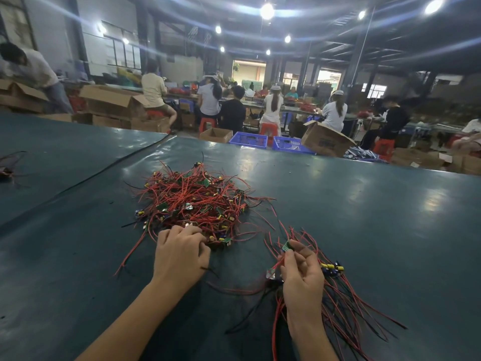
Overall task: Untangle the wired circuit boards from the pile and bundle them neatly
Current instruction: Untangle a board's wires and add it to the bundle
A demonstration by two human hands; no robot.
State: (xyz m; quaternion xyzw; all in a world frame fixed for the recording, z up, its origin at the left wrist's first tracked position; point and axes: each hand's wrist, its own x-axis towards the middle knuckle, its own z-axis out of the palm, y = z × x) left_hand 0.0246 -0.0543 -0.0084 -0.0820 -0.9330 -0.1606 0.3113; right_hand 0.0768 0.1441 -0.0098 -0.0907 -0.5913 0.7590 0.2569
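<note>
A tangled pile of small green circuit boards with red and black wires lies on the dark green table. My left hand rests at the pile's near edge, fingers curled into the wires and boards there. My right hand holds a bundle of wired boards, whose red and black wires fan out toward the lower right. Its fingertips pinch one small green board at the top of the bundle. Yellow and blue components stick out to the right of that hand.
A black seam runs diagonally across the table on the left. A few stray wires lie at the far left edge. Beyond the table's far edge stand cardboard boxes, blue crates and seated workers.
</note>
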